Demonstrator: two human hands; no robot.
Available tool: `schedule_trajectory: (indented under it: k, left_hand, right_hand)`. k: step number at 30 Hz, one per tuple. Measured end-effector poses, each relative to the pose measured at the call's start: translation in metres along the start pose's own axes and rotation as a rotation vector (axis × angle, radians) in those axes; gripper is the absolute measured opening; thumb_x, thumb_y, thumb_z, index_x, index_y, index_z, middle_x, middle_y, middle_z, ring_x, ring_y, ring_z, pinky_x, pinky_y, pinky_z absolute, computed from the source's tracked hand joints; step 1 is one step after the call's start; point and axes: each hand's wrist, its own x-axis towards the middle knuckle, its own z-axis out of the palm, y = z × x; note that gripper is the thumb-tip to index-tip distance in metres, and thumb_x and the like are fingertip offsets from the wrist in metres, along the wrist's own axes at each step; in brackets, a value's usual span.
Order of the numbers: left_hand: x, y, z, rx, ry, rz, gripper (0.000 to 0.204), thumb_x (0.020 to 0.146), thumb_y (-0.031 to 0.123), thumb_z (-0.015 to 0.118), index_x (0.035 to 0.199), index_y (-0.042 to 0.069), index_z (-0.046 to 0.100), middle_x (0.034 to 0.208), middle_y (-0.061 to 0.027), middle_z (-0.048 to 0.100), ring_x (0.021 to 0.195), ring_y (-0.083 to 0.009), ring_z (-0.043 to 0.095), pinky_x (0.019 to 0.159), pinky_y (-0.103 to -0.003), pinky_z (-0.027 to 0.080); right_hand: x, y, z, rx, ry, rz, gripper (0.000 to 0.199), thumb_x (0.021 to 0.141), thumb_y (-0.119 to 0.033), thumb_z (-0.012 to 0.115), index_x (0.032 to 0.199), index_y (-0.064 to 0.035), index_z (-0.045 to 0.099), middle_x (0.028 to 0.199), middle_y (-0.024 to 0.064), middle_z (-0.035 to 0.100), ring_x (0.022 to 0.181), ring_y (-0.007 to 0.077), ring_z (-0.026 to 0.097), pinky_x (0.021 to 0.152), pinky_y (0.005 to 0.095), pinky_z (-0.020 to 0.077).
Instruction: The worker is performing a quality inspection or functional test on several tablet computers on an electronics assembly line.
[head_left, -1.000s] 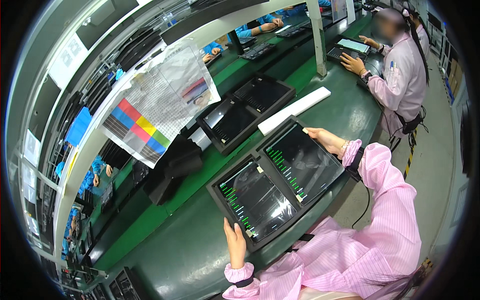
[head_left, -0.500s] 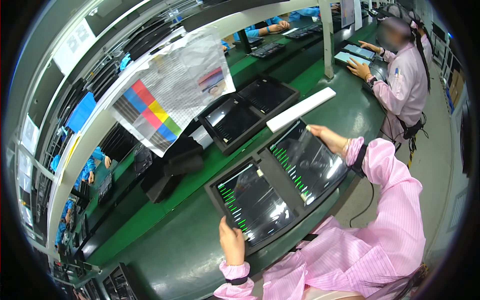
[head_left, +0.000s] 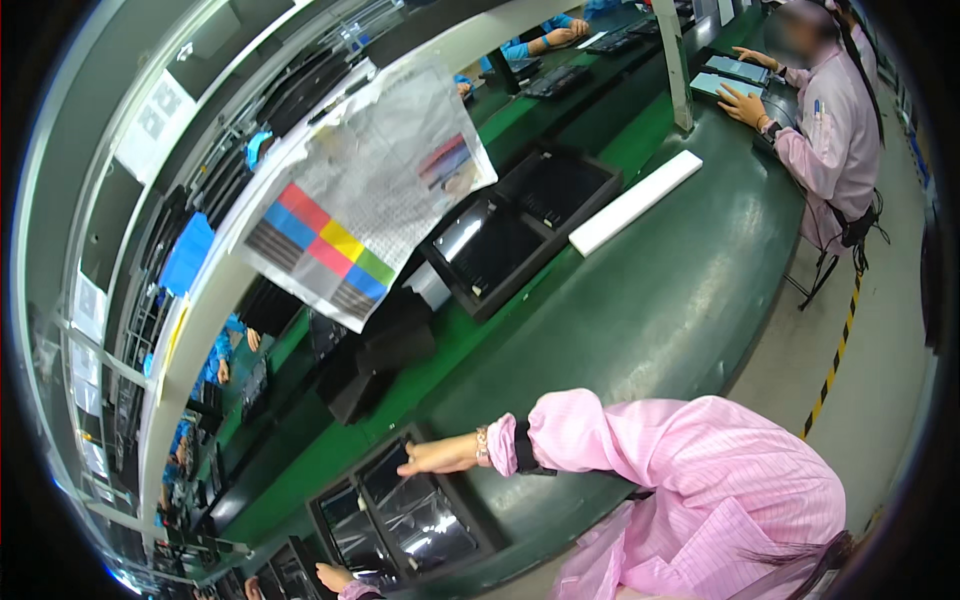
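Grip, right hand (head_left: 445, 456): fingers over the far right corner of a black tray (head_left: 470, 512); whether closed, we cannot tell. Grip, left hand (head_left: 335, 577): at the tray's near left side; closure equally unclear. Tray: two dark screens (head_left: 425, 528), near left on the green surface (head_left: 620, 340). Handling, we judge: level, fingertips on the rim. Far: second tray (head_left: 545, 252); white bar (head_left: 636, 203) just right.

Looks like an electronics factory here: screens (head_left: 425, 532) along green benches (head_left: 640, 340), uniformed workers (head_left: 835, 140), striped tape (head_left: 837, 345) on the floor (head_left: 785, 355).
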Motion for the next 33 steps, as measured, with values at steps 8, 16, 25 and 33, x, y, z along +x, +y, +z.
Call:
schedule_trajectory:
  k: [8,16,25,33]
  left_hand:
    - [-0.089,0.345,-0.224,-0.855,0.039,0.751,0.017,0.087,0.016,0.056,0.098,0.004,0.063,0.089,-0.0157,0.065,0.083,-0.0328,0.061,0.073,-0.04,0.048]
    - [-0.234,0.599,-0.237,-0.966,0.019,1.382,0.035,0.077,0.016,0.066,0.109,0.005,0.057,0.099,-0.01,0.059,0.092,-0.0262,0.057,0.075,-0.037,0.044]
    - [-0.241,0.649,-0.225,-0.819,0.161,1.409,0.035,0.068,0.007,0.07,0.097,0.003,0.051,0.089,-0.012,0.052,0.086,-0.0305,0.052,0.07,-0.04,0.042]
    - [-0.272,0.541,-0.286,-0.902,-0.023,1.512,0.028,0.071,0.002,0.066,0.094,0.0,0.05,0.085,-0.0159,0.052,0.081,-0.0326,0.052,0.069,-0.04,0.043]
  right_hand:
    - [-0.247,-0.104,-0.137,-1.093,0.909,-0.334,0.028,0.087,-0.03,0.056,0.099,-0.0061,0.062,0.091,0.017,0.065,0.083,0.0313,0.064,0.072,0.0386,0.0513]
    - [-0.423,-0.056,-0.251,-1.392,1.339,0.3,0.051,0.09,-0.046,0.045,0.129,-0.0121,0.047,0.134,0.0082,0.045,0.102,0.0338,0.058,0.084,0.0435,0.0477]
    - [-0.517,-0.041,-0.201,-1.41,1.338,0.312,0.041,0.081,-0.042,0.063,0.103,-0.0091,0.053,0.105,0.0063,0.057,0.085,0.0367,0.054,0.072,0.0458,0.0481]
    - [-0.51,-0.021,-0.192,-1.529,1.501,0.399,0.046,0.07,-0.018,0.069,0.105,-0.0013,0.045,0.11,0.0112,0.046,0.09,0.0368,0.049,0.073,0.0473,0.0466]
